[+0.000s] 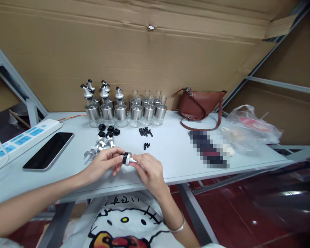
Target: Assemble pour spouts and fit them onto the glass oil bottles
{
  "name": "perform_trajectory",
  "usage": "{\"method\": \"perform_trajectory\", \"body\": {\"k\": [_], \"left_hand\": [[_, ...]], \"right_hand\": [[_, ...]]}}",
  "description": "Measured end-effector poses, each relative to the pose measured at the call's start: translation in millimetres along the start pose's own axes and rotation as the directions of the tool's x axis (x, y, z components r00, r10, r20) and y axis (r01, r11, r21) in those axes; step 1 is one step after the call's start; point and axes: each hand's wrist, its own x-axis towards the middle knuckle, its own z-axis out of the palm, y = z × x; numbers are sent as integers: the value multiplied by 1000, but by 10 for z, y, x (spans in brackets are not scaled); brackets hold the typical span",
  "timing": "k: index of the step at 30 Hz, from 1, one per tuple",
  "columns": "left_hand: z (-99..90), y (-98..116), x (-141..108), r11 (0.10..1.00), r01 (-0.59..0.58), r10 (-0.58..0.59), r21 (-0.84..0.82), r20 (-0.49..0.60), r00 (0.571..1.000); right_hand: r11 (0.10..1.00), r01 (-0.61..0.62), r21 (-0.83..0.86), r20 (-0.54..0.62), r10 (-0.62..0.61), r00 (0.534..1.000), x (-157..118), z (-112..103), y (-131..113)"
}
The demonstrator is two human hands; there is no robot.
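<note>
Between my two hands, above the table's front edge, is a bottle pourer point(128, 159) with a silver-white body and a black ring. My left hand point(107, 161) grips its black end with thumb and fingers. Pinched around its narrow white spout is my right hand point(148, 168). Just beyond my left hand lie loose silver-white pourer tops point(101, 143), with several black stopper rings point(110, 131) behind them. Small black levers point(145, 131) and tiny black caps point(146, 146) lie in two groups further right.
Glass bottles with steel bands point(136, 113) stand in rows at the back, the left ones fitted with pourers. A phone point(49, 151) and power strip point(22, 140) lie left. A brown handbag point(202, 105), a pixelated patch and a plastic bag point(255, 125) are right. Cardboard point(113, 51) walls the back.
</note>
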Motion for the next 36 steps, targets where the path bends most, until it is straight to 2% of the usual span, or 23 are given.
{"method": "perform_trajectory", "body": {"k": [7,10,12,14,20,22,24,26,29,31,33,36], "left_hand": [[32,-53,1,992,21,-33,121,100,994],[42,-75,-3,992,56,-72,113,139,988],[36,-66,-12,994,5,-16,106,108,994],[20,-52,-27,984,-100,92,150,60,994],[-38,-92,-56,852,-306,327,424,27,945],[-49,-123,-44,758,-421,467,498,35,884],[-59,-149,-26,623,-562,631,545,74,772],[-69,-162,-12,478,-658,741,582,136,658],[-82,-164,-18,309,-700,804,643,217,554],[-88,-170,-41,222,-713,830,665,256,496],[-96,-184,-63,158,-737,837,657,307,453],[-115,-211,-68,100,-796,837,597,382,391]], "right_hand": [[998,46,37,-4,-46,999,-10,21,3],[997,53,57,9,-53,999,-11,18,10],[996,29,88,-5,-29,1000,-7,17,15],[994,2,113,-30,2,1000,1,14,13],[982,-70,176,-31,76,997,7,-28,-19],[960,-171,221,19,171,985,-5,-43,-30],[909,-315,272,93,301,949,-17,-50,-39],[827,-458,325,183,421,889,-22,-52,-45],[618,-653,438,377,533,758,-13,-62,-41],[417,-744,523,540,514,667,-2,-83,-27],[236,-795,559,672,432,601,8,-110,-7],[115,-818,563,762,311,568,10,-125,16]]}}
